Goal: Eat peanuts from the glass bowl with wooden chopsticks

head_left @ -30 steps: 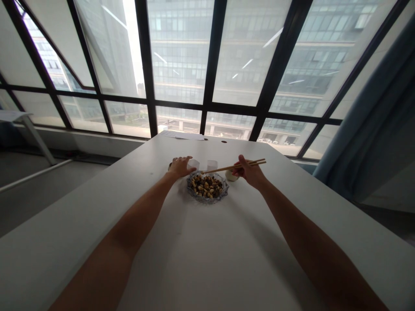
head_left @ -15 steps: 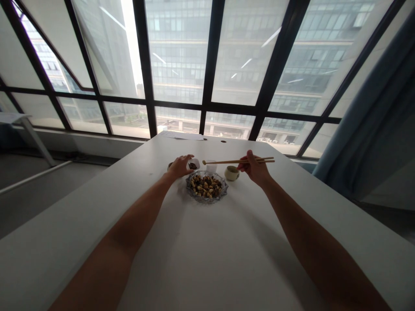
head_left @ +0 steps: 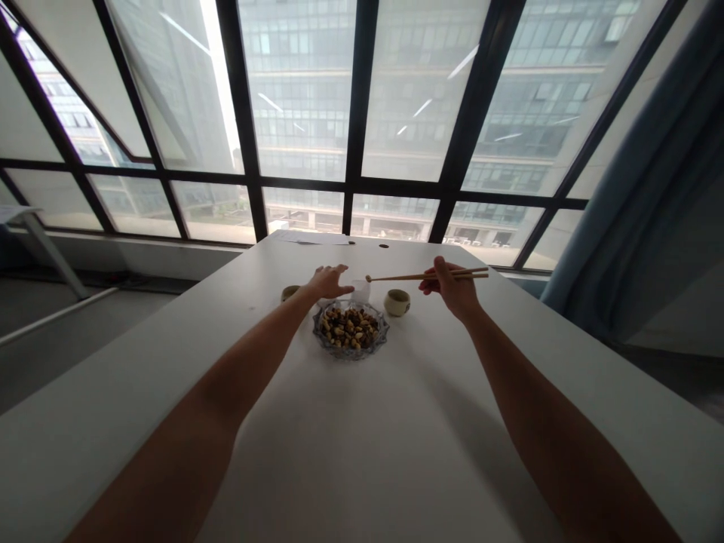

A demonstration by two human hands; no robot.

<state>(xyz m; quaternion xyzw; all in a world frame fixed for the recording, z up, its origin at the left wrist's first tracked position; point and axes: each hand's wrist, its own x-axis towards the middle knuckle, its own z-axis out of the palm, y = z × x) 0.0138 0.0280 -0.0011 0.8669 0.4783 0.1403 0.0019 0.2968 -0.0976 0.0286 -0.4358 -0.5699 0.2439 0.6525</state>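
My right hand [head_left: 449,285] is closed around a pair of wooden chopsticks [head_left: 407,277] that point left. At their tips they pinch a small light-brown nut [head_left: 369,279]. My left hand [head_left: 328,282] is stretched out over the far left of the glass bowl, fingers apart, holding nothing. Beyond the bowl, near its thumb, stands a translucent white cup [head_left: 360,290]. The scalloped glass bowl [head_left: 323,339] holds mixed nuts and dark pieces. A small beige cup [head_left: 397,303] stands right of it. Another beige cup [head_left: 289,292] is partly hidden behind my left wrist.
The white table [head_left: 362,437] stretches from me to the windows. White paper [head_left: 308,237] lies at its far edge, near a dark round hole [head_left: 383,246]. A blue curtain [head_left: 616,226] hangs at the right, and another table [head_left: 53,249] stands at the left.
My left hand has moved right from the small white cup with dark pieces, toward the translucent cup, covering the former. The chopsticks with the nut have shifted slightly right. The view has turned slightly.
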